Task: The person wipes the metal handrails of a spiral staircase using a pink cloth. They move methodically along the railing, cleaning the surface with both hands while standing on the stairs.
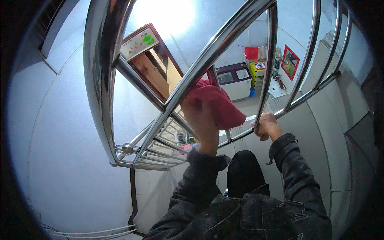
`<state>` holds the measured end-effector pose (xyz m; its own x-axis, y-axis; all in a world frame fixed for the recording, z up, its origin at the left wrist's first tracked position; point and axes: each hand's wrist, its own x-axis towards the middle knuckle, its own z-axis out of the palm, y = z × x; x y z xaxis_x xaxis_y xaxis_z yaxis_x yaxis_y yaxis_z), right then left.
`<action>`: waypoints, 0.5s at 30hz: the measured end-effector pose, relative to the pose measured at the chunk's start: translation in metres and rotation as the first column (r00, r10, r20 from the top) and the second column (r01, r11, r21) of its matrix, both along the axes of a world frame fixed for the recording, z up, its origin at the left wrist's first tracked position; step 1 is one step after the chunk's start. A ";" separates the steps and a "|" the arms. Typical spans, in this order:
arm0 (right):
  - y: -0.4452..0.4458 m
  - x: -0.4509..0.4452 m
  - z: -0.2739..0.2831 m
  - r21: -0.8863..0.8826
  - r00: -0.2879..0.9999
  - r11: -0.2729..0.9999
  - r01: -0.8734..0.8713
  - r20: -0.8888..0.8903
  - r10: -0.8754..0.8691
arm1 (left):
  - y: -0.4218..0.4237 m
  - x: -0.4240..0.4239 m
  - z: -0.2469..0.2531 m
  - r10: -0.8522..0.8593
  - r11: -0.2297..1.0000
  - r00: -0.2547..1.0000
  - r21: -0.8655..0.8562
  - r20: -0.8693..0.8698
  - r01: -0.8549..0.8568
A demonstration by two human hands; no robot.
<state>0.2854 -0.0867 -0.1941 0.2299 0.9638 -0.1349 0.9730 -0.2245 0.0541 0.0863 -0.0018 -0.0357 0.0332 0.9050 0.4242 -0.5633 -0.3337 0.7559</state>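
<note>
My left hand [201, 120] is shut on a dark red cloth [220, 105], which hangs over the fingers and hides them. The cloth is pressed around an upright bar of a shiny metal railing [225, 42], below its slanted handrail. My left hand is a little blurred. Farther right, my right hand [267, 124] grips the foot of another upright metal bar [271, 45], where it meets the bottom rail [295, 103]. Part of that hand's fingers lies hidden behind the bar.
The railing turns at a thick corner post [100, 75] on the left. Through the bars, far below, appear a twin-tub washing machine [235, 78], a yellow shelf unit [258, 70], a red-framed mirror [290, 63] and a wooden doorway [151, 67]. Pale tiles [309, 150] lie under my right arm.
</note>
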 end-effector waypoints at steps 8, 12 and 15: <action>-0.002 -0.010 0.015 0.020 1.000 1.000 -0.018 0.020 0.018 | 0.019 0.015 -0.004 0.011 0.999 0.995 -0.041 0.100 -0.007; 0.000 0.003 -0.012 0.067 1.000 0.998 0.006 0.003 -0.007 | 0.025 0.013 0.006 0.031 0.996 0.971 0.091 -0.236 -0.009; -0.002 0.005 -0.012 0.104 0.998 0.993 -0.048 -0.035 0.052 | 0.019 0.010 0.016 -0.070 0.991 0.970 0.095 -0.232 0.094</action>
<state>0.2905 -0.0883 -0.2058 0.1780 0.9831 -0.0420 0.9840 -0.1783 -0.0036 0.0964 0.0168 -0.0200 0.2120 0.8464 0.4885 -0.4087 -0.3773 0.8310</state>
